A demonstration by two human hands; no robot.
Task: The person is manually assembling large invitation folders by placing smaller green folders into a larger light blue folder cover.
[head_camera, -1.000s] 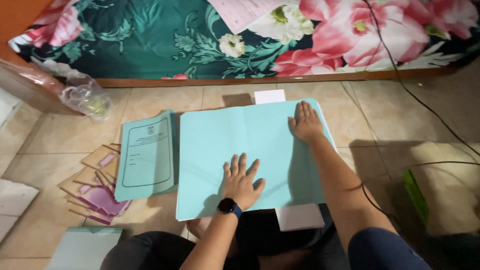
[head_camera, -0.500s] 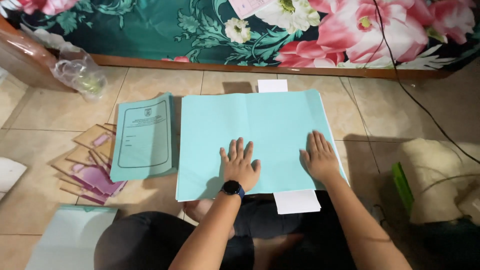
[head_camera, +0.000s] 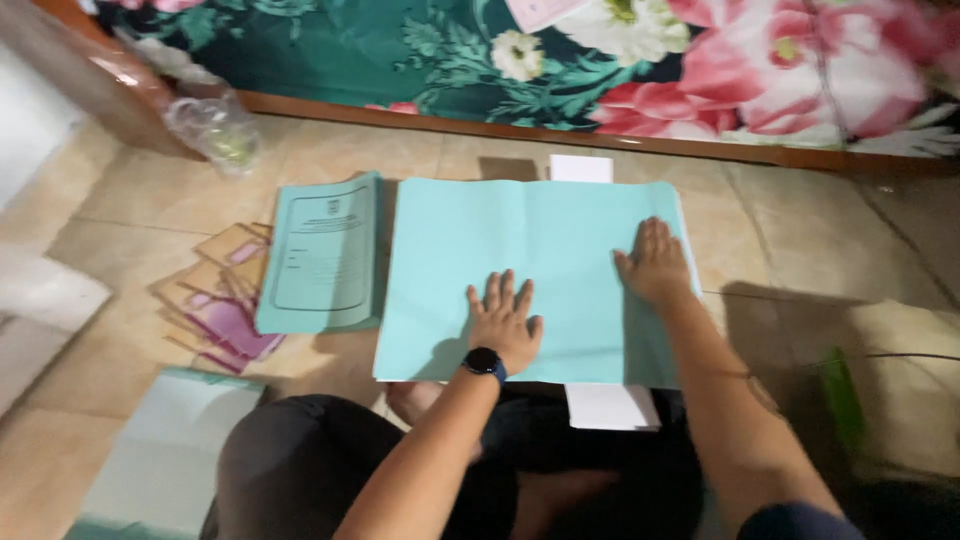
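A large light-teal paper sheet point(head_camera: 500, 240) lies flat on the tiled floor in front of me. My left hand point(head_camera: 503, 318), with a dark watch on the wrist, presses palm-down on the sheet's lower middle. My right hand point(head_camera: 655, 262) lies flat with fingers spread near the sheet's right edge. A white paper point(head_camera: 610, 405) pokes out from under the sheet at the near side and again at the far side point(head_camera: 581, 168).
A teal printed booklet point(head_camera: 325, 255) lies left of the sheet, with brown and purple envelopes point(head_camera: 225, 305) further left. Another pale teal sheet point(head_camera: 165, 450) is by my left knee. A clear plastic bag point(head_camera: 215, 130) and a floral mattress point(head_camera: 560, 60) lie beyond.
My right hand slid from the sheet's far right corner toward me, then partway back up along the right edge. The left hand stayed pressed on the sheet's lower middle.
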